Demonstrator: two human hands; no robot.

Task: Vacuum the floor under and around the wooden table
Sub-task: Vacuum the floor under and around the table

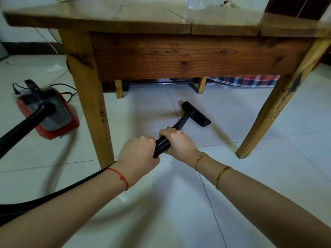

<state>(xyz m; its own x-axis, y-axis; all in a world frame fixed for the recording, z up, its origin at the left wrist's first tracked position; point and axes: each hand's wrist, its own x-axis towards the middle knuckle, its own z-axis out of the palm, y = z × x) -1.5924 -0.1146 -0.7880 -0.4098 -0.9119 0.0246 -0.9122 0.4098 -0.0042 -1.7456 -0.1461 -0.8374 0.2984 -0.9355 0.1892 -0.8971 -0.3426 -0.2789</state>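
Observation:
A wooden table (pixel 179 56) fills the upper half of the head view, seen from low down. Under it, on the white tiled floor (pixel 232 176), rests the black vacuum nozzle (pixel 196 113) on a black tube (pixel 180 122). My right hand (pixel 176 142) grips the tube where it meets the ribbed hose. My left hand (pixel 138 156) grips the hose (pixel 161 145) just behind it. The hose runs left past the near left table leg (pixel 91 104) and off the frame's left edge. The red vacuum body (pixel 48 111) sits on the floor left of that leg.
The near right table leg (pixel 274 111) stands to the right of the nozzle. Two far legs (pixel 119 88) and a checked cloth (pixel 250 81) lie behind it. A black power cord (pixel 66 90) trails by the vacuum body. A clear bottle (pixel 196 3) stands on the tabletop.

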